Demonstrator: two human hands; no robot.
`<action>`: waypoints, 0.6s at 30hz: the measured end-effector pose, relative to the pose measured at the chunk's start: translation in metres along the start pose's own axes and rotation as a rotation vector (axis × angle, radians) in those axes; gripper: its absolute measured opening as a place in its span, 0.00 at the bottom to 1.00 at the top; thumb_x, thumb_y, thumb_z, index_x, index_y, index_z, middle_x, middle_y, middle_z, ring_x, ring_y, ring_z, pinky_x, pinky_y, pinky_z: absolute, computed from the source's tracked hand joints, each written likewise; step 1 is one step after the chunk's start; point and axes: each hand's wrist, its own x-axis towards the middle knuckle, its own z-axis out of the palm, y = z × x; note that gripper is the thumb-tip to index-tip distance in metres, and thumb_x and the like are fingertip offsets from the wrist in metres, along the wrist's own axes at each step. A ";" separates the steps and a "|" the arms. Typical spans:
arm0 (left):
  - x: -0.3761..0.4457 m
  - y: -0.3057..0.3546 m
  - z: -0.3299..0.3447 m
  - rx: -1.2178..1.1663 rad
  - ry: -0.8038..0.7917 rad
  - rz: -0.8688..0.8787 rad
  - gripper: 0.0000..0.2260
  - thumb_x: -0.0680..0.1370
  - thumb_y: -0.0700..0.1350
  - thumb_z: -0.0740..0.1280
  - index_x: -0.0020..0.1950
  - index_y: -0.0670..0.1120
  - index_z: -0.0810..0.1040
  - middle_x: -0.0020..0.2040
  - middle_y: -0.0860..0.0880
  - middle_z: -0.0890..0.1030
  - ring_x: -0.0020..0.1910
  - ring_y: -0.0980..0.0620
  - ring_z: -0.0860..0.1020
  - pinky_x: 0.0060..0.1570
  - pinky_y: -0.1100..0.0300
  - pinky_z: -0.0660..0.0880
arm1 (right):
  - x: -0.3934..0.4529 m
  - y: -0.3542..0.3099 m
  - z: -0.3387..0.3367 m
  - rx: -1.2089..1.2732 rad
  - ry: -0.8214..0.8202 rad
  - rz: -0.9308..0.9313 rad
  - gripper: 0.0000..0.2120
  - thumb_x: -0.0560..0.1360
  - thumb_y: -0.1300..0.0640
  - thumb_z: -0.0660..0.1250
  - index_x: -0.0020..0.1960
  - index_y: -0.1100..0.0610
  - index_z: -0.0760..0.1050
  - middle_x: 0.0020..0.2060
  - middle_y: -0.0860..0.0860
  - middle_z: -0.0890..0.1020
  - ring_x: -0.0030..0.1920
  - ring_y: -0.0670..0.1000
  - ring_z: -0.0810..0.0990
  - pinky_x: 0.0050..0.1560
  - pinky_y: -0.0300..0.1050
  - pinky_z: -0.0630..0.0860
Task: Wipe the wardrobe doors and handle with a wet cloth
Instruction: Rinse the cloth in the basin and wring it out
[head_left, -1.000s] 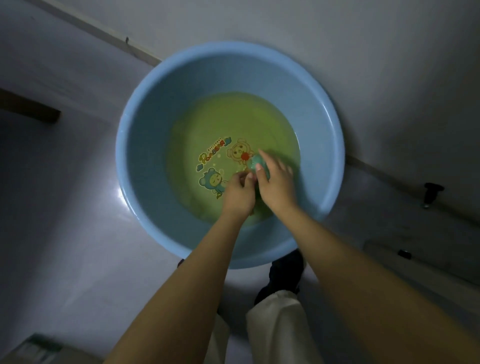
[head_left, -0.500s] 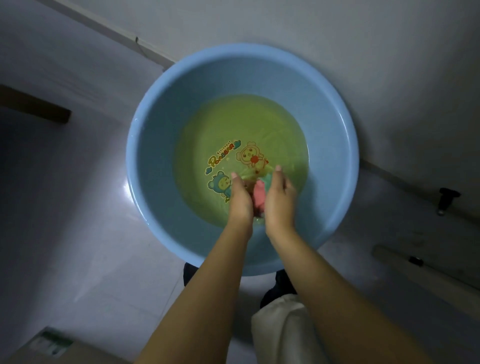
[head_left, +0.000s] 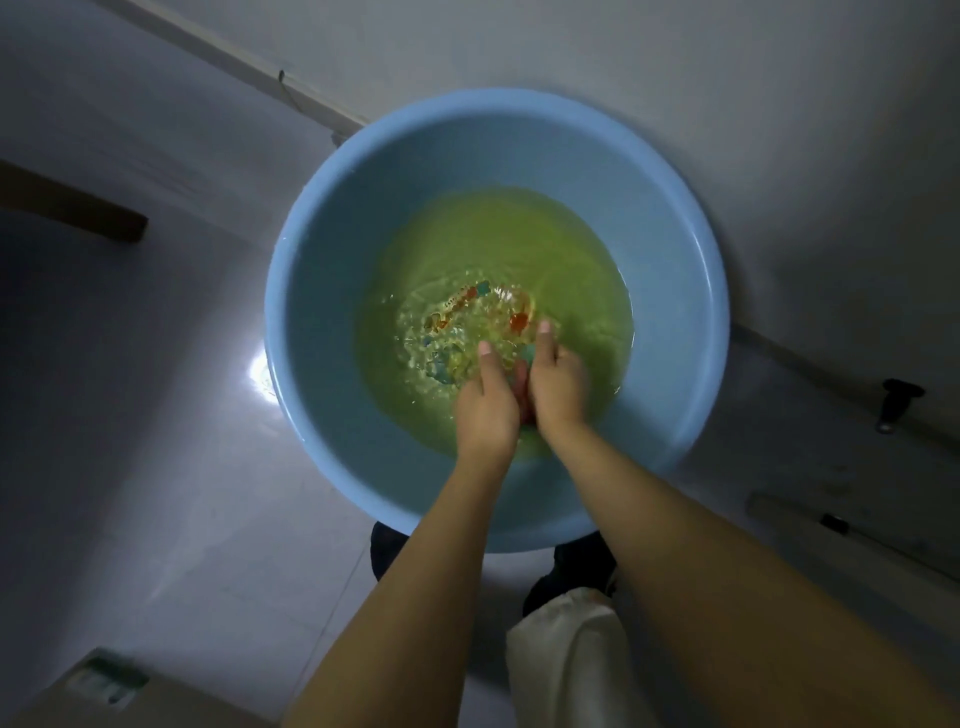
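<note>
Cloth (head_left: 521, 382) wadded small, pinkish-red with a teal edge, mostly hidden, pressed between both palms low over the water. Left hand (head_left: 485, 400) and right hand (head_left: 556, 387) closed together on it, thumbs pointing forward. Blue basin (head_left: 322, 244) on pale floor (head_left: 156, 415), holding yellowish-green water (head_left: 519, 244), surface rippled and splashing ahead of the hands. Cartoon print on the basin bottom blurred by ripples.

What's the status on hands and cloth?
Left hand and right hand pressed together on the cloth, over the water in the blue basin. Water rippling. No wardrobe in view; nothing blocking.
</note>
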 end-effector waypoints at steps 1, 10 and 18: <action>0.003 -0.001 -0.001 0.017 0.000 0.002 0.25 0.82 0.59 0.49 0.50 0.44 0.79 0.48 0.43 0.81 0.50 0.44 0.79 0.52 0.51 0.74 | 0.003 0.003 -0.002 0.020 0.026 0.043 0.25 0.82 0.45 0.52 0.44 0.62 0.78 0.41 0.60 0.81 0.44 0.58 0.79 0.41 0.43 0.71; 0.044 -0.044 -0.027 0.103 -0.027 -0.029 0.21 0.68 0.60 0.65 0.58 0.53 0.78 0.66 0.42 0.73 0.65 0.44 0.72 0.68 0.46 0.66 | 0.001 0.016 -0.004 0.120 -0.050 0.192 0.12 0.81 0.49 0.59 0.53 0.58 0.72 0.50 0.56 0.79 0.49 0.54 0.76 0.51 0.50 0.75; 0.003 0.008 -0.026 -0.185 -0.202 0.013 0.25 0.82 0.60 0.47 0.48 0.48 0.79 0.42 0.52 0.84 0.44 0.57 0.81 0.52 0.57 0.77 | -0.035 -0.034 -0.020 0.977 -0.358 0.304 0.20 0.81 0.46 0.54 0.59 0.62 0.71 0.55 0.64 0.79 0.53 0.59 0.81 0.53 0.51 0.79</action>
